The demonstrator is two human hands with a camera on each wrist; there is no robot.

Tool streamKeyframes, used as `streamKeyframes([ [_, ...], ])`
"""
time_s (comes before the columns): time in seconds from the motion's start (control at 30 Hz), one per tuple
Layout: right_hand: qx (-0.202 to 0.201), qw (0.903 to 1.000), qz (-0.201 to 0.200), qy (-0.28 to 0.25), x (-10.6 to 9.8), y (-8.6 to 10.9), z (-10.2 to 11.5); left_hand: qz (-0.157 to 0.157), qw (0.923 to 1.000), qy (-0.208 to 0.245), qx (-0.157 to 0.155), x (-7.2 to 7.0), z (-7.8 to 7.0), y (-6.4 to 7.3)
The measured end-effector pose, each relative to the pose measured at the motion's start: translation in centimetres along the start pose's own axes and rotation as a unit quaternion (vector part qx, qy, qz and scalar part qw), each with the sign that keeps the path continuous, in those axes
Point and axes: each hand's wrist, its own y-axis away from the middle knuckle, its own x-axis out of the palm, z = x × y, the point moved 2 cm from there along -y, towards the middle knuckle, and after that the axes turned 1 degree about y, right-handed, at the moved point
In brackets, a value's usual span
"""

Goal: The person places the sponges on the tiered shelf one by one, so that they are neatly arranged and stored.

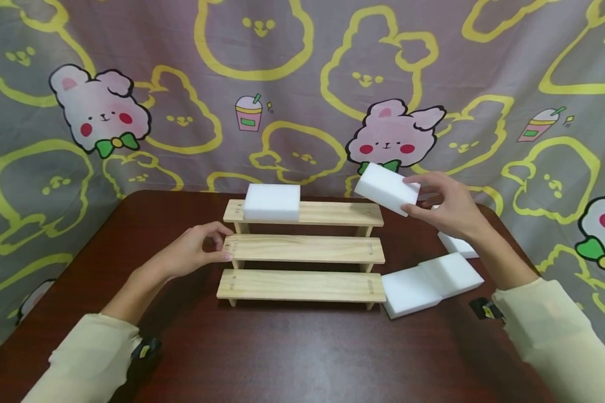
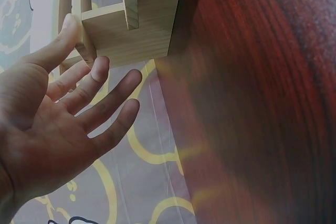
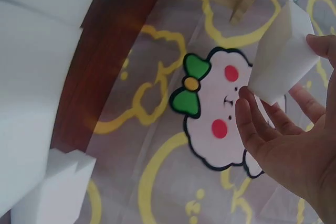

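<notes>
A white foam-like block (image 1: 388,187), tilted, hangs in the air just beyond the right end of the top shelf. My right hand (image 1: 448,204) grips its right end between thumb and fingers; the right wrist view shows the same block (image 3: 283,51). At the left end of a three-step wooden shelf stand (image 1: 302,249), my left hand (image 1: 194,252) holds the middle board, thumb at the front edge and index finger at the back. In the left wrist view the other fingers (image 2: 118,124) of that hand spread away from the wood. Another white block (image 1: 272,201) lies on the top shelf, toward its left.
Several more white blocks (image 1: 433,282) lie on the table right of the stand, one touching or nearly touching the lowest step. The dark red-brown table (image 1: 302,347) backs onto a patterned curtain (image 1: 302,101).
</notes>
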Motion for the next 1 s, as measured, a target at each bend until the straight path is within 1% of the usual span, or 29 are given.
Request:
streamKeyframes([
  [0.07,-0.006,1.0000,0.003,0.001,0.2,0.0,0.5,0.001,1.0000,0.000,0.000,0.0,0.0,0.0],
  [0.33,-0.061,0.9981,0.005,-0.005,0.9,-0.2,2.0,0.000,1.0000,-0.005,0.007,-0.1,0.1,-0.1],
  [0.7,-0.110,0.9938,0.013,-0.010,1.8,-1.2,2.9,-0.003,0.9999,-0.008,0.010,-0.2,-0.1,-0.2],
  [0.87,-0.115,0.9933,0.013,-0.002,2.0,-1.2,3.1,-0.003,1.0000,-0.001,0.008,-0.1,-0.1,-0.2],
  [1.0,-0.109,0.9937,0.024,-0.007,2.2,-1.2,3.1,-0.004,0.9999,-0.002,0.010,0.0,-0.1,-0.1],
])
